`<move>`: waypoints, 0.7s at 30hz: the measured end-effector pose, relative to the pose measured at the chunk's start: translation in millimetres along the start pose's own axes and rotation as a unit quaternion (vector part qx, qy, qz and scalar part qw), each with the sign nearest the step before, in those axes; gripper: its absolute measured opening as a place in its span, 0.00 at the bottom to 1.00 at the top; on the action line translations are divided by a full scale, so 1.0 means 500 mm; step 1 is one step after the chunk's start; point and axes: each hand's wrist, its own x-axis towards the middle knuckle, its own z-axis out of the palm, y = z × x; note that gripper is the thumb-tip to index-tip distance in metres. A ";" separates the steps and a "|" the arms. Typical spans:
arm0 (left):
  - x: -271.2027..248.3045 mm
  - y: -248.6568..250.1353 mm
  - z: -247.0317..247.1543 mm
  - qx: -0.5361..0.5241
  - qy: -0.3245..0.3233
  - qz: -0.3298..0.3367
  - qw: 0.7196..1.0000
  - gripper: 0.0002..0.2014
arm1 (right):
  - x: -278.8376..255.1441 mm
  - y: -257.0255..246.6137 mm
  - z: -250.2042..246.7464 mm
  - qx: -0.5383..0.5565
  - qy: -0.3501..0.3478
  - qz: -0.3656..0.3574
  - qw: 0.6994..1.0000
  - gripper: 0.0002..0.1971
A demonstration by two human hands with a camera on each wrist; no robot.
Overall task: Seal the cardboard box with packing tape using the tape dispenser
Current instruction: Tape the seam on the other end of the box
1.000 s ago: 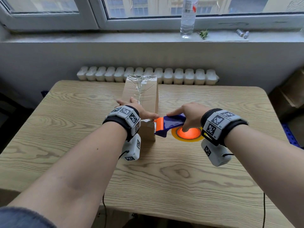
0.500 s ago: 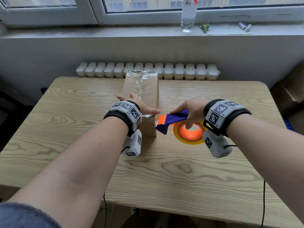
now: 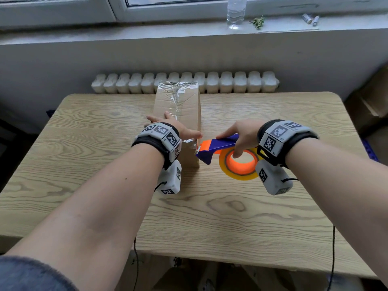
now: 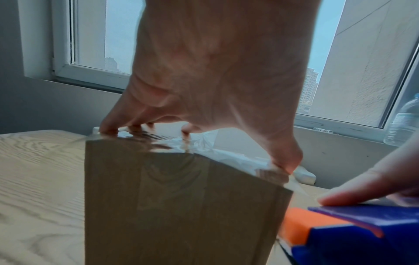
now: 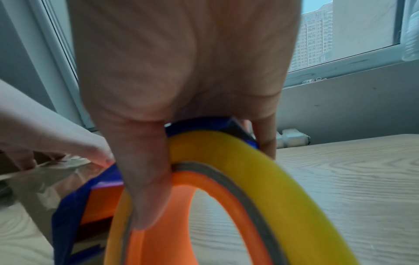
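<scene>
Because the cardboard box [image 3: 184, 106] would slide on the table [image 3: 84, 164] under a pull, the left hand [image 3: 178, 129] lies flat on its near top edge, fingers spread and straight, thumb pinning the tape [image 3: 188, 141] at the corner. Just right of that corner sits the tape dispenser [image 3: 218, 144], its blade end almost touching the box, probably to cut the strip. The right hand [image 3: 243, 133] clamps it, forefinger along the top, thumb hooked in the roll [image 3: 239, 176].
</scene>
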 end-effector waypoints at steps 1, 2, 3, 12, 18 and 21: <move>0.000 0.001 0.001 0.001 0.000 -0.001 1.000 0.65 | 0.002 0.001 0.002 0.007 -0.007 0.001 1.000 0.36; 0.001 0.003 0.002 0.002 0.001 -0.002 1.000 0.64 | 0.003 0.001 0.003 0.013 -0.015 0.002 1.000 0.35; 0.002 0.004 0.003 0.001 0.000 -0.003 1.000 0.64 | 0.002 0.002 0.003 0.019 -0.023 0.003 1.000 0.34; -0.016 0.056 0.047 0.049 0.080 -0.009 0.996 0.52 | -0.008 0.013 0.020 0.030 -0.043 -0.001 0.999 0.34; -0.015 0.083 0.071 0.087 0.073 -0.026 0.993 0.49 | -0.003 0.046 0.074 0.009 -0.040 0.002 0.999 0.31; -0.028 0.086 0.064 0.078 0.067 -0.027 0.994 0.51 | 0.000 0.070 0.082 0.048 0.046 0.004 0.998 0.32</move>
